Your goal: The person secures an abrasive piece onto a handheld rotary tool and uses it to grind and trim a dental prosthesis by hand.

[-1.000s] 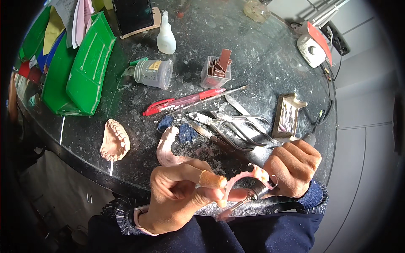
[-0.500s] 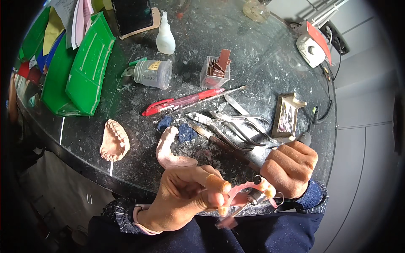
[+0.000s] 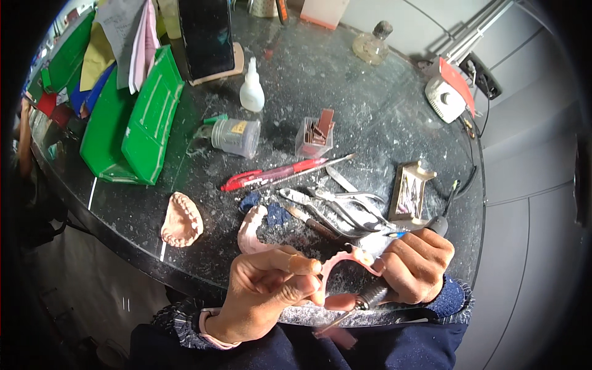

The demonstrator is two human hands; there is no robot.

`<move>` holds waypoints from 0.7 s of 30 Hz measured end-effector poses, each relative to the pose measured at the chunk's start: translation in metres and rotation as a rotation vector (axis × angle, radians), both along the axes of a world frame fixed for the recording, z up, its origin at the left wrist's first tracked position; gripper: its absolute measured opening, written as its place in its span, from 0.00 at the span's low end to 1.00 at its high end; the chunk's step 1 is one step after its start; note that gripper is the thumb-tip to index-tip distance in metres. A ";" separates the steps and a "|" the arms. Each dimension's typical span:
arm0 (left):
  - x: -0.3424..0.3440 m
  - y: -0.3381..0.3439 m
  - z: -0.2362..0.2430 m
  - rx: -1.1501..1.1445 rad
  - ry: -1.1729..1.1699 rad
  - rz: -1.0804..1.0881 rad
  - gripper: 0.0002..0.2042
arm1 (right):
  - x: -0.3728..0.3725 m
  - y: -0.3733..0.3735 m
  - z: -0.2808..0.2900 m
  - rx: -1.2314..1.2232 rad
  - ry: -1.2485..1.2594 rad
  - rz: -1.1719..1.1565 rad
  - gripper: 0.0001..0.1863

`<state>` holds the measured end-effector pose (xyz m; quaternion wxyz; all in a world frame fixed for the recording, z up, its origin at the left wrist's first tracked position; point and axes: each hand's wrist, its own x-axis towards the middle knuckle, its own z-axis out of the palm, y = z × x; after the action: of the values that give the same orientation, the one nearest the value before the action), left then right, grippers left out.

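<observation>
My left hand (image 3: 262,293) pinches a pink, horseshoe-shaped dental piece (image 3: 338,254) with cream-coloured teeth and wire at one end; the finger at the grip has an orange-tan covering. My right hand (image 3: 414,262) is closed round a metal rotary handpiece (image 3: 372,293), which lies just below the pink piece and points down-left, with a blurred pinkish tip at its end. A pinkish plaster cast (image 3: 249,234) lies just beyond my left hand beside dark blue scraps (image 3: 277,214), and a second toothed cast (image 3: 179,217) is farther left on the dusty dark worktop (image 3: 123,228).
Pliers (image 3: 339,213), a red pen (image 3: 265,176), a tool holder (image 3: 407,191) and brushes lie beyond my hands. Farther back are a container of wax pieces (image 3: 314,140), a jar (image 3: 236,137), a white bottle (image 3: 251,92), green bins (image 3: 145,117), a phone (image 3: 203,40) and a control unit (image 3: 445,95).
The camera view has tilted, so the back of the worktop appears lower. Both hands and the pink piece have shifted slightly to the left, still holding the same things.
</observation>
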<state>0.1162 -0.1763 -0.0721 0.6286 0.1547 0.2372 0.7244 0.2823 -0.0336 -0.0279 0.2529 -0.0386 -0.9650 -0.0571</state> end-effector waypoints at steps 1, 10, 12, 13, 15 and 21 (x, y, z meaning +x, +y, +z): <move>-0.001 0.000 -0.002 -0.009 0.052 0.011 0.07 | -0.002 -0.003 0.004 -0.023 0.051 -0.045 0.21; 0.007 0.001 0.008 -0.067 0.143 0.048 0.06 | -0.008 -0.009 0.008 -0.477 0.134 -0.090 0.23; 0.010 0.002 0.010 -0.034 0.153 0.055 0.07 | -0.008 -0.009 0.013 -0.483 0.114 -0.095 0.20; 0.011 0.003 0.011 -0.006 0.165 0.069 0.07 | -0.009 -0.011 0.016 -0.491 0.123 -0.108 0.19; 0.013 0.003 0.009 -0.001 0.196 0.049 0.08 | -0.006 -0.013 0.022 -0.510 0.020 -0.179 0.23; 0.017 0.001 0.011 0.053 0.186 0.026 0.10 | 0.000 -0.012 0.026 -0.732 -0.039 -0.111 0.18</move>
<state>0.1334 -0.1749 -0.0611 0.5901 0.2348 0.2772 0.7210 0.2822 -0.0455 -0.0020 0.2005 -0.1776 -0.9227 0.2773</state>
